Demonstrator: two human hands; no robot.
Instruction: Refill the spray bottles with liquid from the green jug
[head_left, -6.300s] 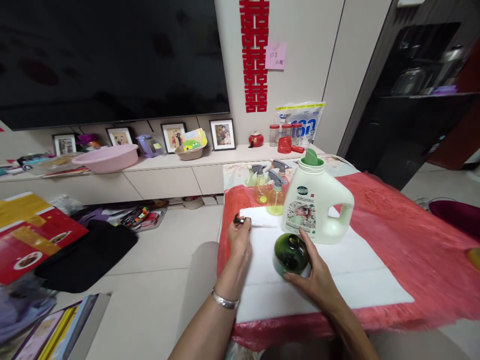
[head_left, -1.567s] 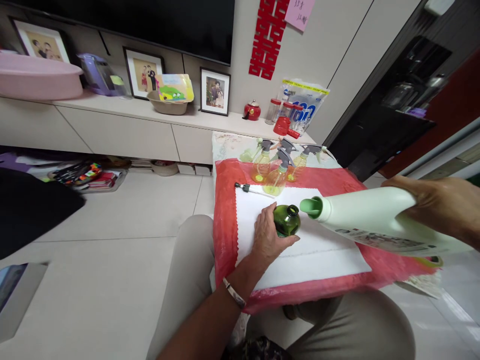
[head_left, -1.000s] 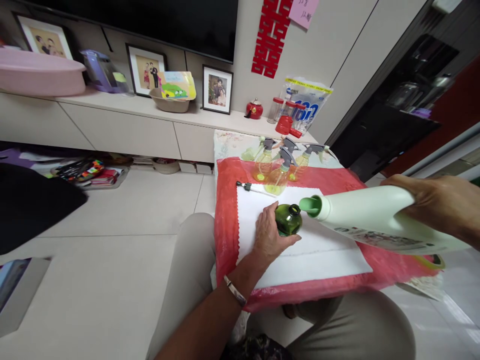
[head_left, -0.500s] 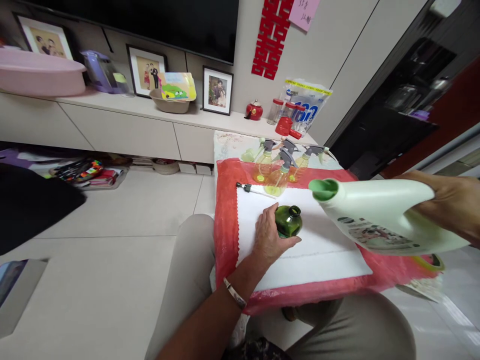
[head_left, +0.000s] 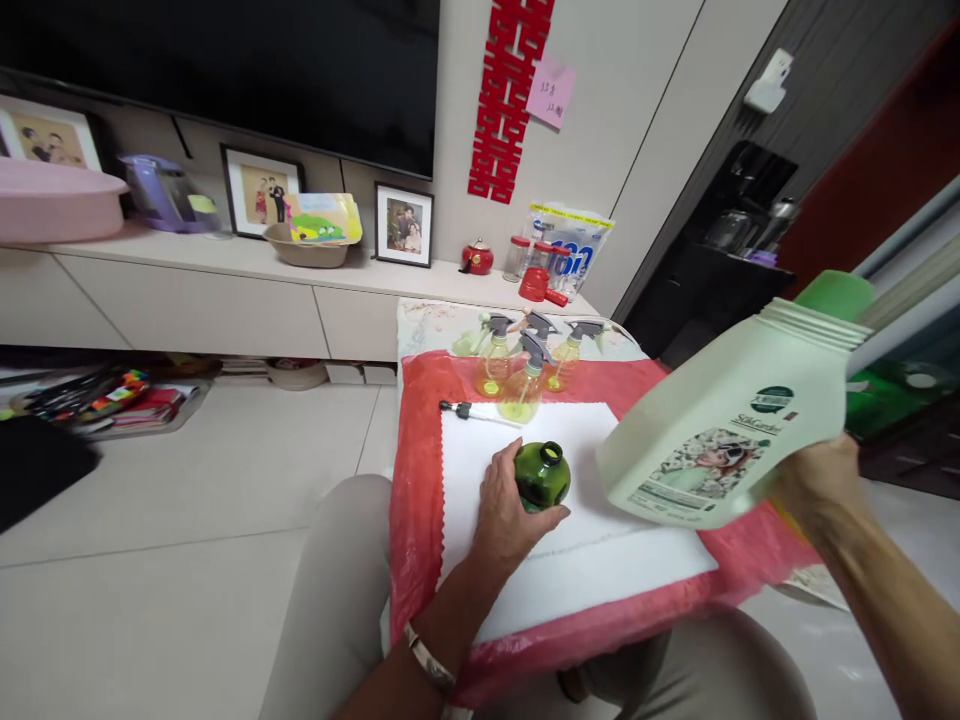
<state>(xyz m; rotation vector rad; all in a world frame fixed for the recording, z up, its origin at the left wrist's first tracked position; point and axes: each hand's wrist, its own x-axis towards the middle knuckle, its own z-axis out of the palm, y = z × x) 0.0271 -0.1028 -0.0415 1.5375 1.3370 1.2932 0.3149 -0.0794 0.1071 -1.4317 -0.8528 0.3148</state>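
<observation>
My left hand (head_left: pixel 510 515) is curled around a small dark green glass bottle (head_left: pixel 551 480) that stands uncapped on a white cloth (head_left: pixel 585 570). By its handle, my right hand (head_left: pixel 817 487) grips a large pale green detergent jug (head_left: pixel 720 430). The jug leans to the right, its green mouth up, its base low over the cloth's right side. A black spray head with a white tube (head_left: pixel 476 411) lies beyond my left hand. Several clear spray bottles with grey triggers stand behind it, the nearest spray bottle (head_left: pixel 523 385) holding a little yellow liquid.
Red plastic sheeting (head_left: pixel 420 470) covers the small table under the cloth. Behind stands a long low cabinet (head_left: pixel 247 290) with a red pot (head_left: pixel 477 257), jars, a plastic bag (head_left: pixel 574 245) and picture frames. My knees are against the table's near side.
My right hand has swung the jug from tipped leftward, mouth toward the green bottle, to mouth up on the right. The left hand stays at the bottle. The view has shifted.
</observation>
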